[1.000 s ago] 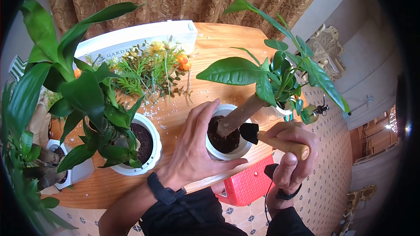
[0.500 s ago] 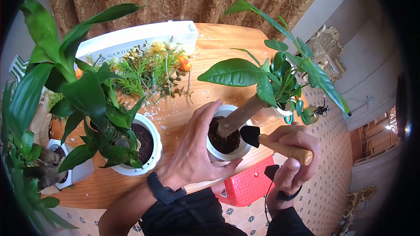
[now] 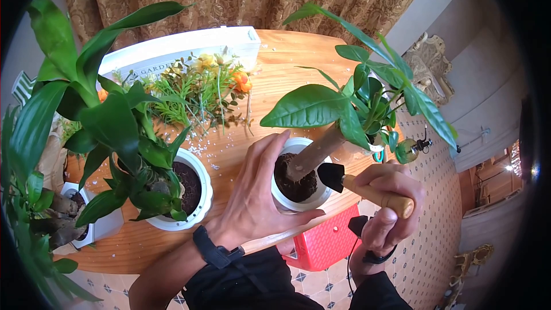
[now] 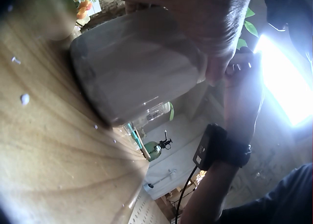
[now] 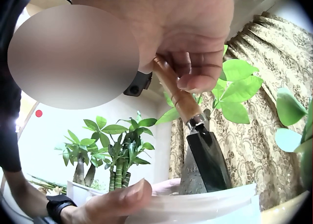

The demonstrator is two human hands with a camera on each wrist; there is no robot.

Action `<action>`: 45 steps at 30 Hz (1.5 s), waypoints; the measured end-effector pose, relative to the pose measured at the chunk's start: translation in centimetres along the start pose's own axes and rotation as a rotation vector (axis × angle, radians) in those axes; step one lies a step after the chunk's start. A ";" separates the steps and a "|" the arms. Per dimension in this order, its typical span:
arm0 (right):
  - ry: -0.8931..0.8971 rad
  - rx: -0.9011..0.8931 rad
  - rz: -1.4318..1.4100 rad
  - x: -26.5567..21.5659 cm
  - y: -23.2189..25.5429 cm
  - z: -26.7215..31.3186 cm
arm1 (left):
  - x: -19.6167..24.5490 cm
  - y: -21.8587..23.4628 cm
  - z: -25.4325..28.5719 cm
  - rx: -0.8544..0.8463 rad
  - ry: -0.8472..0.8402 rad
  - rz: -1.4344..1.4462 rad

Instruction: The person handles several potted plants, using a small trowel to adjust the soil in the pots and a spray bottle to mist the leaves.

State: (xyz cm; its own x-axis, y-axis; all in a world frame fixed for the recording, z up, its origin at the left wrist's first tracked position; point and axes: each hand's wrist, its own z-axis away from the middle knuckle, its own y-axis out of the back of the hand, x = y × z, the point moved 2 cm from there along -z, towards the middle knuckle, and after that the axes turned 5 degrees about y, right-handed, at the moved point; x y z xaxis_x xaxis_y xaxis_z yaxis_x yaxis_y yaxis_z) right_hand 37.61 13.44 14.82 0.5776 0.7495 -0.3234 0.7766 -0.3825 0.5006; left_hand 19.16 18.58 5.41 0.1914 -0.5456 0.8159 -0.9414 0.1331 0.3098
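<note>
My left hand (image 3: 252, 195) is wrapped round a white flower pot (image 4: 137, 67), its thumb along the near side and its fingers along the left. The pot holds dark soil (image 3: 294, 189) and a thick-trunked plant (image 3: 315, 154) that leans to the right. In my right hand (image 3: 393, 195) I grip the wooden handle of a small garden trowel (image 5: 208, 155). Its black blade hangs at the pot's right rim, beside the trunk. Seen from the right wrist, the blade tip points down behind the rim.
Left of my hand stands another potted plant in a scalloped white pot (image 3: 198, 218); a white angular pot (image 3: 109, 227) is further left. Behind lie artificial flowers (image 3: 201, 92) before a white planter box (image 3: 235, 46). White granules dot the wooden table (image 3: 281, 51). A red stool (image 3: 327, 247) stands below its edge.
The trowel has moved slightly right, away from the trunk. The plant's trunk and leaves have shifted a little, with the upper leaves swinging left. My left hand stays round the pot.
</note>
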 end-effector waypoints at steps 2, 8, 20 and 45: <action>-0.003 -0.004 0.008 0.0 -0.1 -0.1 | 0.0 0.0 0.0 -0.017 0.012 -0.004; 0.006 -0.077 0.024 -0.1 0.0 -0.3 | -0.4 -0.2 0.0 -0.056 0.033 0.085; -0.046 0.010 -0.022 -0.1 -0.5 -0.1 | 0.1 -0.1 -0.3 0.022 -0.045 0.072; 0.007 -0.034 0.013 -0.1 -0.1 -0.1 | -0.3 -0.4 0.2 -0.041 0.009 0.112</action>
State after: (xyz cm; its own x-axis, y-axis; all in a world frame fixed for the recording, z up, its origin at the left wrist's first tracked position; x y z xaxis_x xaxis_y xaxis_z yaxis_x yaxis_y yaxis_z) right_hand 37.45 13.50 14.84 0.5858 0.7485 -0.3108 0.7599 -0.3739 0.5317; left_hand 19.41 18.53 4.91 0.0885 -0.5182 0.8506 -0.9448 0.2268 0.2364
